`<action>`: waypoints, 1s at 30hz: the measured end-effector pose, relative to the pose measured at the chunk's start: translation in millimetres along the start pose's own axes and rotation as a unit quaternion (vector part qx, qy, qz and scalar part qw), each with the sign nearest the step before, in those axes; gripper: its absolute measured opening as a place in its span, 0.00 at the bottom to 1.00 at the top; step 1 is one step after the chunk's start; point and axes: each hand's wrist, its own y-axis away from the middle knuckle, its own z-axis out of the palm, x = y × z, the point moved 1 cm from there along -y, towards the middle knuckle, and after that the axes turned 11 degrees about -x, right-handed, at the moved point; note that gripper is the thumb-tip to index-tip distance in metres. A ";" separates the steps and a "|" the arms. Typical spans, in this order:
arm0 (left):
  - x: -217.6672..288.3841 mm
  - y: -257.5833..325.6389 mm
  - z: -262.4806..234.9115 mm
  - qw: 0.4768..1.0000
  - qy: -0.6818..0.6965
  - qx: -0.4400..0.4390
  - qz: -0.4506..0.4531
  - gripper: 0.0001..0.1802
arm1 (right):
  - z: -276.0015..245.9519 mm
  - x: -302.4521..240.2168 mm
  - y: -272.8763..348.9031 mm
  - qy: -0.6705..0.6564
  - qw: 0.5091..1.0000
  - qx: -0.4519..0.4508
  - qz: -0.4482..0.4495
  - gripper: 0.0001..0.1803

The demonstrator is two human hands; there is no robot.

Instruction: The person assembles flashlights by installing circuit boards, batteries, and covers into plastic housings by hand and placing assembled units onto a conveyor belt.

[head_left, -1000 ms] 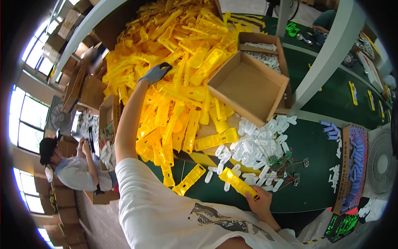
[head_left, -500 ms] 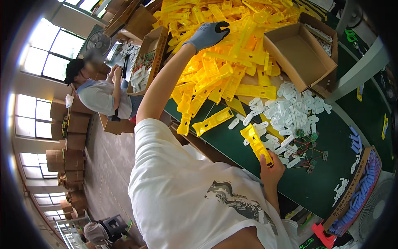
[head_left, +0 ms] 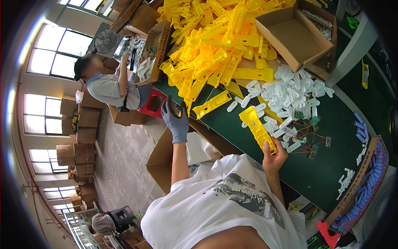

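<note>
The right hand is bare and squeezes the bottom end of a long yellow plastic piece. The piece points up to 11 o'clock over the green table. At 9 o'clock, the left hand in a grey glove has its fingers spread and holds nothing. At 12 o'clock lies a big yellow pile, with small white pieces at 1 o'clock.

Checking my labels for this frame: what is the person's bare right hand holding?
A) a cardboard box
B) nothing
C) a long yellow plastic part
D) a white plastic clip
C: the right hand grips a long yellow plastic part above the green table.
</note>
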 end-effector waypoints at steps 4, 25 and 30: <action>28.5 19.9 18.6 0.956 -0.139 -0.224 0.129 0.37 | -13.4 18.3 26.1 -0.192 0.980 0.011 0.061 0.14; 215.7 123.7 55.2 0.701 0.148 -0.492 0.494 0.29 | -210.2 17.9 59.8 0.209 0.897 0.288 0.261 0.14; 205.1 132.3 75.3 0.708 0.152 -0.469 0.506 0.30 | -189.5 13.0 56.9 0.410 0.828 0.381 0.020 0.13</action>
